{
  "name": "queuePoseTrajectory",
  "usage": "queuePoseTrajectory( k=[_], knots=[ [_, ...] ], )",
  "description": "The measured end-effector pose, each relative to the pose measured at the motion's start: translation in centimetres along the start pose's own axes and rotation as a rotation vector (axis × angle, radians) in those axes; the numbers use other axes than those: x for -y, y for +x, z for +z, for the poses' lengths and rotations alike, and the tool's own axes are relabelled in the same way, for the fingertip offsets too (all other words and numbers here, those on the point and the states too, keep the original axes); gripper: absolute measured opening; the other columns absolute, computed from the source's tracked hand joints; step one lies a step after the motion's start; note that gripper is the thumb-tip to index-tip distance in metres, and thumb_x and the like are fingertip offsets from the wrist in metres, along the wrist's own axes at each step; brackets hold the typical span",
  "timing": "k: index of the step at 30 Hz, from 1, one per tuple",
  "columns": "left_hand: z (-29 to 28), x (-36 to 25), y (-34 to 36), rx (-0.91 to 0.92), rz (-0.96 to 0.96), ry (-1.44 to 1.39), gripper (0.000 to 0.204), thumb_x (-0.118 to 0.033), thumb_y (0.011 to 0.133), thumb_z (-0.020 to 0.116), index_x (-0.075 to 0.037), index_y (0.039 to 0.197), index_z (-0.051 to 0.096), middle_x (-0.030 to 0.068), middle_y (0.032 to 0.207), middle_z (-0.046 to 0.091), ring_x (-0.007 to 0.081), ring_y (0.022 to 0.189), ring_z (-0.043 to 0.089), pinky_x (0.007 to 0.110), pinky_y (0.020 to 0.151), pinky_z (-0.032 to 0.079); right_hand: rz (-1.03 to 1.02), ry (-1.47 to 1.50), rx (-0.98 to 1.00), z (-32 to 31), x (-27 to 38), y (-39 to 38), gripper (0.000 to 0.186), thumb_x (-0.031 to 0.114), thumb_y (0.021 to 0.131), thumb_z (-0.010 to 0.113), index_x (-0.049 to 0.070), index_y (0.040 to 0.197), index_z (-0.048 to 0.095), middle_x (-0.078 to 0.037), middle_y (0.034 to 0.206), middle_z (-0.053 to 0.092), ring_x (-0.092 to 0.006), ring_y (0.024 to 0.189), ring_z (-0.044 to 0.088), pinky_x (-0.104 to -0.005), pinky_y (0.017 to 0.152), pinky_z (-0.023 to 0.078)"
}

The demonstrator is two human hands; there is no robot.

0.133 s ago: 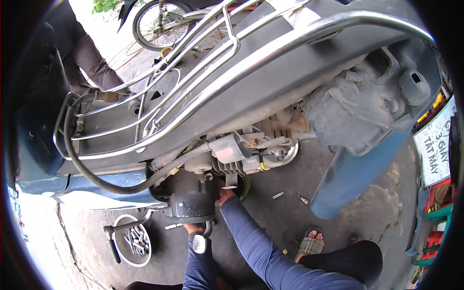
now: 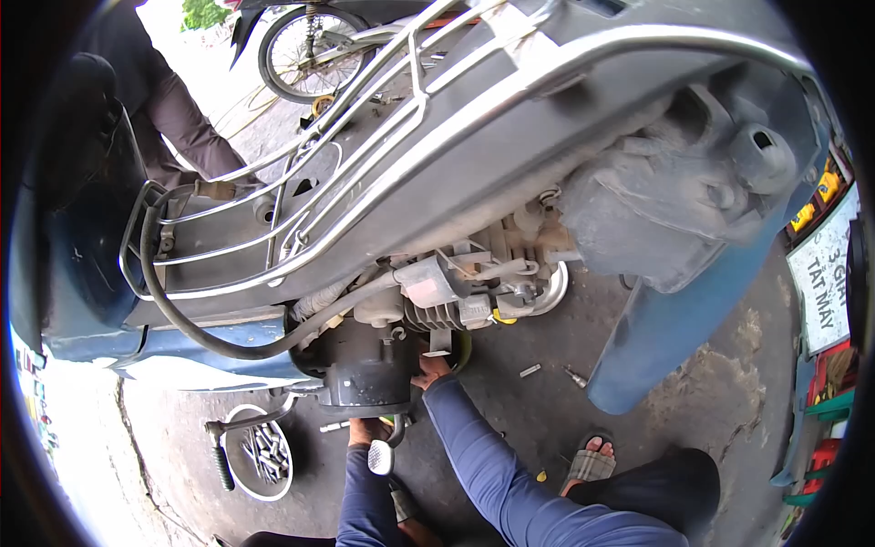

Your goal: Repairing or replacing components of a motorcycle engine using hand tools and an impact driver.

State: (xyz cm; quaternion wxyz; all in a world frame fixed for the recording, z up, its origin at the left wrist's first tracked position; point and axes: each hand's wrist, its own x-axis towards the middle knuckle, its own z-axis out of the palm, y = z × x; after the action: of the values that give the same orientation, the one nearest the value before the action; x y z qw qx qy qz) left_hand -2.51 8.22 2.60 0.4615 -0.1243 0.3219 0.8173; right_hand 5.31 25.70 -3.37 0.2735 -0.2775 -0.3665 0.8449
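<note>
The case (image 2: 365,381) is seen at 7 o'clock, low on the bike (image 2: 510,155). Its flat end is turned to 6 o'clock, and the bike's long line is laid from 8 to 2. The left hand (image 2: 366,430) is mostly hidden under the case. The right hand (image 2: 433,368) is kept apart from it, at the case's 3 o'clock side. Whether anything is gripped by either cannot be told. The bowl (image 2: 277,490) is partly covered by a lever (image 2: 251,420).

The 2 blue-sleeved forearms (image 2: 483,456) reach forward, the left hand (image 2: 366,428) mostly out of sight, the right hand (image 2: 433,367) angled leftward with its fingers (image 2: 421,378) partly hidden.
</note>
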Motion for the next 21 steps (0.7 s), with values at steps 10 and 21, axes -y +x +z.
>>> queuePoseTrajectory(
  k=[10, 21],
  knots=[
    [-1.8, -3.1, 4.5, 0.136, -0.101, 0.633, 0.038, -0.026, 0.083, 0.069, -0.005, 0.113, 0.058, 0.0101, 0.093, 0.066, 0.0208, 0.082, 0.064, 0.034, 0.071, 0.053, -0.290, -0.979, -0.162, 0.8, 3.2, 0.5, 0.051, 0.021, 0.076, 0.071, 0.002, 0.120, 0.052, -0.015, 0.116, 0.059, -0.0326, 0.105, 0.058, -0.0371, 0.092, 0.046],
    [-5.7, -1.6, 5.7, 0.301, -0.056, 1.090, 0.030, -0.019, 0.088, 0.063, -0.005, 0.114, 0.059, 0.0085, 0.099, 0.064, 0.0189, 0.086, 0.063, 0.033, 0.071, 0.053, 0.152, -1.183, -0.285, -1.1, 11.6, -3.6, 0.029, 0.025, 0.082, 0.063, 0.001, 0.099, 0.066, -0.024, 0.100, 0.065, -0.0363, 0.094, 0.064, -0.0450, 0.085, 0.050]
  ],
)
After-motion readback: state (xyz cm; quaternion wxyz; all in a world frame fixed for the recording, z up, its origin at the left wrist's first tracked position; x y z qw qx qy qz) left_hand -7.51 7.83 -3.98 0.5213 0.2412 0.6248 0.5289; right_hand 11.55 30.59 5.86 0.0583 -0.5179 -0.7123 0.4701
